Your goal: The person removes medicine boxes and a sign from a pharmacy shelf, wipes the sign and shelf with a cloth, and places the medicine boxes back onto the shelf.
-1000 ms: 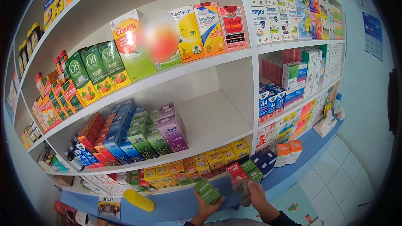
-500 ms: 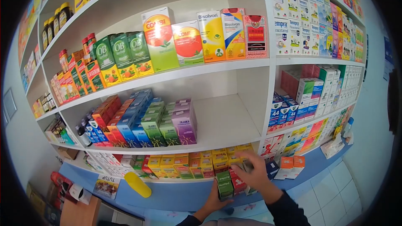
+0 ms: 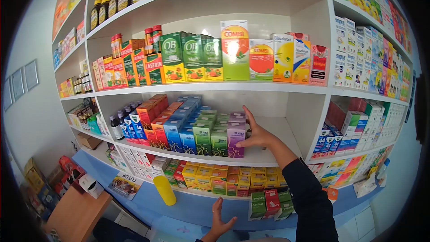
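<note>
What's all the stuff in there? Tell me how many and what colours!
White wooden-looking shelving: one, white, back
Dark bottles with yellow caps: four, upper left
OB cardboard boxes: three in front, green-yellow, upper middle
Combi cardboard boxes: two, orange-white-green, beside OB
Siladex cardboard boxes: many, purple, green, blue, orange, middle shelf
Small cardboard boxes: many, mostly yellow, bottom shelf
Tempra cardboard boxes: many, white, right
Actifed cardboard boxes: several, green and red, counter
Yellow cylinder: one, yellow, counter
Long counter: one, blue, below
Wall frames: three, bluish, left
Right hand: one, at purple Siladex
Left hand: one, open, low centre
</note>
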`<state>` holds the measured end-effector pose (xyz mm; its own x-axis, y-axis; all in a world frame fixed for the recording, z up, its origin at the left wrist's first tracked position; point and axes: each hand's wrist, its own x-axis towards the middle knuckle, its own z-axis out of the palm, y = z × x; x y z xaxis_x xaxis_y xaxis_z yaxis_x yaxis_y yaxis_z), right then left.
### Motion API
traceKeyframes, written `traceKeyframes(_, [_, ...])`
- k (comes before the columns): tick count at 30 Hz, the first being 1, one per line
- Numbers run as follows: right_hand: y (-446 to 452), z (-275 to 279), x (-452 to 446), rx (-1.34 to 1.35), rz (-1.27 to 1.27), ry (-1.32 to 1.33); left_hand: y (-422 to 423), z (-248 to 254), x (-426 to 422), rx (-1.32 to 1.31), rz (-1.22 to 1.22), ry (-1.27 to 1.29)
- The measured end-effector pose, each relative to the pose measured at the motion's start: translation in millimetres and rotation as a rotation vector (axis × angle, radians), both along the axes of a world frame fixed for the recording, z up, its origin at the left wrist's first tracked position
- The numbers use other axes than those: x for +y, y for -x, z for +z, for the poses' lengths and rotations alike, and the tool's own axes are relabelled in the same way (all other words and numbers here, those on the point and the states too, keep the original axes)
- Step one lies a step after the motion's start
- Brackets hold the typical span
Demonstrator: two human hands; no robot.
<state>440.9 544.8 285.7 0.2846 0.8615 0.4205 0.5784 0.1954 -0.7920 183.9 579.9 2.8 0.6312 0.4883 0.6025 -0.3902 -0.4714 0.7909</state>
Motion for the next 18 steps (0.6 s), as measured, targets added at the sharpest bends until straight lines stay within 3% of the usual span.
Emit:
traceKeyframes(5, [9, -4, -8, -0.013, -0.019, -0.091, 9, 12, 10, 0.042, 0.016, 0.022])
traceKeyframes(7, [21, -5, -24, -0.241, -0.080, -0.221, 9, 20, 13, 0.022, 0.000, 0.042])
traceKeyframes(12, [90, -3, -75, -0.309, 0.007, -0.237, 15, 61, 27, -0.127, -0.102, -0.046])
traceKeyframes(14, [117, -13, -85, -0.453, 0.092, -0.079, 15, 89, 32, -0.139, -0.139, -0.087])
traceKeyframes(16, [143, -29, -82, -0.358, 0.111, 0.086, 19, 100, 37, -0.138, -0.173, -0.118])
traceKeyframes(18, [160, -53, -71, -0.328, 0.123, 0.270, 18, 100, 45, -0.171, -0.521, 0.133])
